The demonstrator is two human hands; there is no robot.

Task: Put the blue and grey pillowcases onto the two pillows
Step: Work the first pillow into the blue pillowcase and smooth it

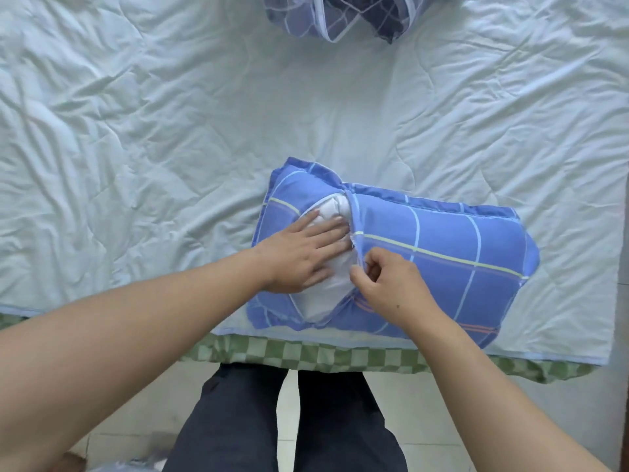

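A blue checked pillowcase (442, 253) lies near the front edge of the bed with a white pillow (328, 294) inside it. The pillow shows through a gap in the case's middle opening. My left hand (303, 253) lies flat with straight fingers on the exposed white pillow. My right hand (388, 284) pinches the edge of the case's opening just right of the gap. At the far top of the view lies the grey checked pillowcase (343, 15), cut off by the frame.
A crumpled pale green quilt (170, 131) covers the bed. A green checked sheet edge (306, 356) runs along the front. My dark trousers (282, 420) stand over a tiled floor below.
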